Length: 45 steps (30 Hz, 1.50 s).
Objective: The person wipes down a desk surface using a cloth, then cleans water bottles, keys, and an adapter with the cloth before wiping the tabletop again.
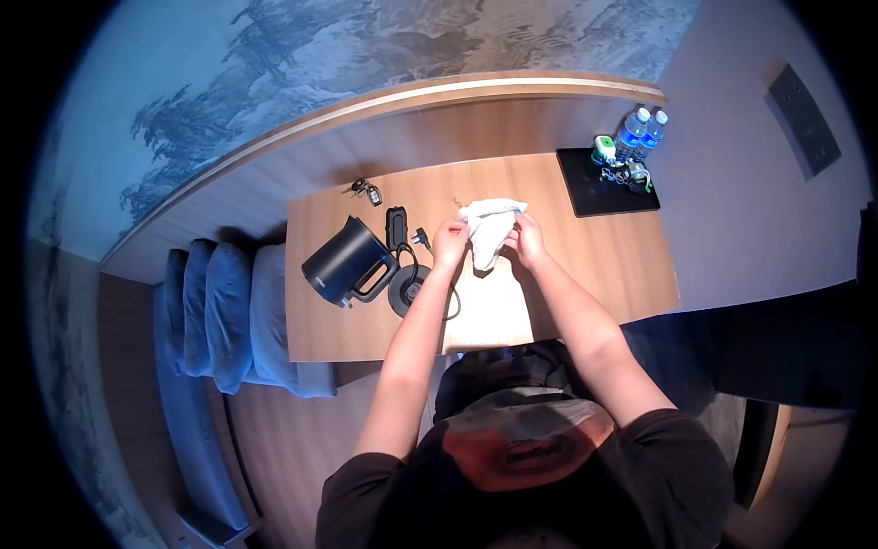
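A white cloth [491, 231] is held up over the wooden table [604, 256], its lower end hanging to a point. My left hand [450, 242] pinches its left edge, and my right hand [528, 240] grips the right edge, where a small bit of blue shows. To the left of my hands a black kettle [346, 263] lies tilted on the table, beside its round black base [412, 291] and cord. Between kettle and cloth are a black plug [421, 237] and a dark oblong object [396, 228].
Keys [369, 190] lie near the table's back left. A black tray [585, 188] at the back right holds two water bottles [631, 133], a green and white item [604, 148] and small objects. Blue cushions [229, 311] are at the left, and a raised wooden ledge [412, 96] runs behind.
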{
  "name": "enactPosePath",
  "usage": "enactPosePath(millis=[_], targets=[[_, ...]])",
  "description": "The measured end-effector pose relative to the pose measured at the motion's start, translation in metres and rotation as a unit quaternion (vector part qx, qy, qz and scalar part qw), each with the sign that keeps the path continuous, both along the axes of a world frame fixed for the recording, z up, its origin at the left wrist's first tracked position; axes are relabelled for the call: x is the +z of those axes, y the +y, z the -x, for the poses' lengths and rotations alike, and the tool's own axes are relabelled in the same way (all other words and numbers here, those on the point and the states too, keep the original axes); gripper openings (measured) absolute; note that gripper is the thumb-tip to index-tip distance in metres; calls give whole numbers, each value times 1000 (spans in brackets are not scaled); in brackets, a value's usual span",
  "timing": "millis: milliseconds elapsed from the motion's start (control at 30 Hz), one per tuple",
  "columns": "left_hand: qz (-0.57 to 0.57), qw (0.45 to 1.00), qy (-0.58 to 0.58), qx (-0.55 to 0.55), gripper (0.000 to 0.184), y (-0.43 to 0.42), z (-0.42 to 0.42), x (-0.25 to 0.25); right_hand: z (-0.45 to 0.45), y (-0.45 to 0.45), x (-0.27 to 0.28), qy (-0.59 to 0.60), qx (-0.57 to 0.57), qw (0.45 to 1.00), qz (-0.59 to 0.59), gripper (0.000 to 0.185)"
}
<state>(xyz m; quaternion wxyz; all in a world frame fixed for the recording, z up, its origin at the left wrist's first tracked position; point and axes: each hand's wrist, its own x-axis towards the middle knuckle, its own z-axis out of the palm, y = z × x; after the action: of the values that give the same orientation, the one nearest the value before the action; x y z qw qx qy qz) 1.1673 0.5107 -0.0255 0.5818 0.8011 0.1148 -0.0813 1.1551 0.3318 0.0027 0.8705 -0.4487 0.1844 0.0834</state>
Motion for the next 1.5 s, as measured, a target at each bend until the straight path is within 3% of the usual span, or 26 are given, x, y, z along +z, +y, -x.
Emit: enactPosePath(millis=[100,200,267,300,433,467,500,567,667,800,833,867,967,1033,1067,1133,1200,1233,1300,1367,1400,1500], targets=[[-71,978,-187,61,38,-11,0,-7,-3,-9,-1,20,10,999,-49,28],[118,984,-124,53,44,-26,-9,-14,-9,-21,-8,10,41,997,-65,29],[244,966,49,-73,47,-26,6,62,-8,-26,-5,1,59,997,-43,30],[190,971,86,-116,44,-25,0,61,-9,-29,-7,-11,64,997,-36,30],[206,967,127,-79,33,-28,1,67,-17,-45,-20,-31,86,996,17,31],[198,973,92,-80,32,-27,-2,59,-18,-49,-24,-29,93,995,37,31],[190,977,57,-81,32,-26,-9,43,-7,-45,7,-20,57,998,-17,30],[184,980,-14,-71,32,-32,-7,40,-7,-45,9,-50,64,997,-3,41],[-16,992,-108,-68,34,-31,-13,25,-2,-45,6,-54,76,993,77,74],[-45,991,-119,30,37,-36,-10,32,4,-48,-4,-136,195,936,260,109],[-43,988,-138,50,40,-38,-8,33,12,-44,4,-125,171,949,232,93],[-42,984,-157,70,42,-39,-6,35,10,-44,-1,-147,182,923,305,81],[73,985,-112,-110,48,-32,-4,37,7,-48,-17,-178,185,836,486,47],[-28,969,-121,-215,47,-30,-5,32,14,-51,-5,-153,153,798,563,27],[-79,953,-125,-265,47,-30,-4,29,12,-52,-10,-187,125,775,590,25],[-204,933,-149,-258,42,-33,-1,36,10,-55,-22,-252,69,723,639,25],[-344,891,-158,-253,40,-36,3,44,2,-60,-22,-135,171,863,456,23],[-359,877,-214,-236,38,-37,3,37,0,-63,-17,-72,218,908,351,21],[-385,841,-324,-199,34,-38,0,25,9,-61,-8,-35,165,978,125,23],[-145,955,-125,-226,30,-40,-8,25,11,-64,-6,-15,153,986,-59,30],[-18,973,-19,-230,28,-41,-11,26,10,-64,-10,-3,154,983,-100,32],[61,968,-33,-242,24,-50,-11,23,4,-64,-20,43,186,965,-181,40]])
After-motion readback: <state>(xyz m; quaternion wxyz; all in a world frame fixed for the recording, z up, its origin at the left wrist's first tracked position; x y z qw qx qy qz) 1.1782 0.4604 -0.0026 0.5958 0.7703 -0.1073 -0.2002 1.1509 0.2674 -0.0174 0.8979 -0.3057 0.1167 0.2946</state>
